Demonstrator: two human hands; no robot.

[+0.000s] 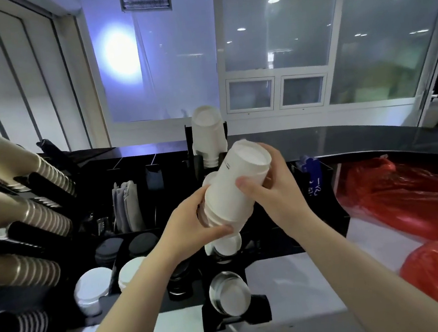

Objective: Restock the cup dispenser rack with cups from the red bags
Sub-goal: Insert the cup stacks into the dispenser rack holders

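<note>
A nested stack of white paper cups point(235, 188) is held tilted, bottoms toward the camera, above the middle of the black cup dispenser rack point(236, 314). The stack's lower, rim end is wrapped by the curled fingers and thumb of the left hand point(192, 225); the upper part is gripped by the right hand point(272, 187), its thumb laid across the cup wall and its fingers hidden behind the stack. The rim end of the stack is covered by the left hand, so it cannot be told whether it has entered a rack opening. Behind the stack, another column of white cups point(207, 134) is seen standing in the rack, and below the hands two more cup ends point(231, 292) show, the nearer one ringed in grey. On the left, slanted rows of ribbed brown and black paper cups point(24, 188) are cut off by the frame edge. Round white lids point(92, 289) and dark lids point(142, 244) sit in a black organiser, its back compartments too dark to read. On the right, two red translucent plastic bags point(407, 199) lie on the pale counter point(308, 292), their contents not discernible and the nearer bag cut off.
</note>
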